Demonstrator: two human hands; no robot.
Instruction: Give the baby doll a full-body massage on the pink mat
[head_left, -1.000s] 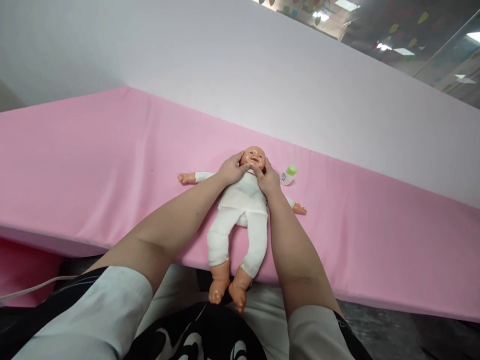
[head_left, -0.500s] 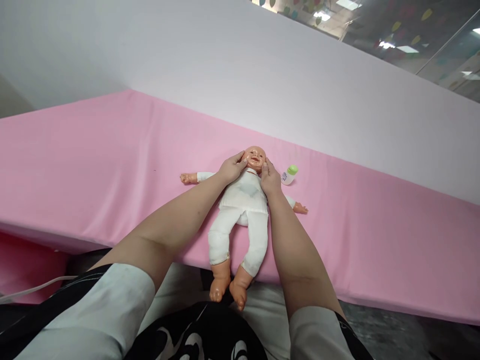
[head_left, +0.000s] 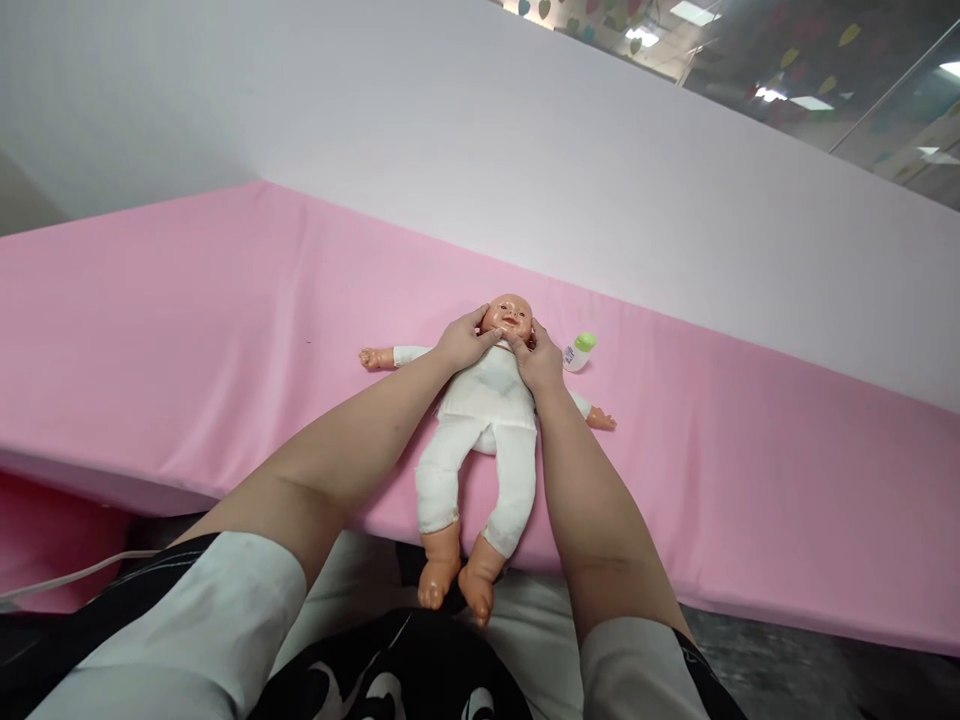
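A person's two bare hands frame the head of a baby doll (head_left: 489, 388), which lies face up on a pink-covered table (head_left: 772, 450). The fingers of the left hand (head_left: 465, 343) and right hand (head_left: 538, 362) grasp the head from either side, thumbs meeting near the chin. Just beside the right hand, a small white bottle (head_left: 576, 357) with a green cap bears bluish-purple printing, too small to read. Pale shapes mark the person's dark shirt (head_left: 420, 665); no wording can be made out in them. The doll's feet reach past the table's near edge, toward the person's lap, while its head points to the far edge, where a pale wall (head_left: 450, 130) rises. Pink cover stretches well beyond both outspread doll arms, with the bottle between the right hand and the wall. Heart-like shapes dot a glass panel (head_left: 757, 75) at upper right.
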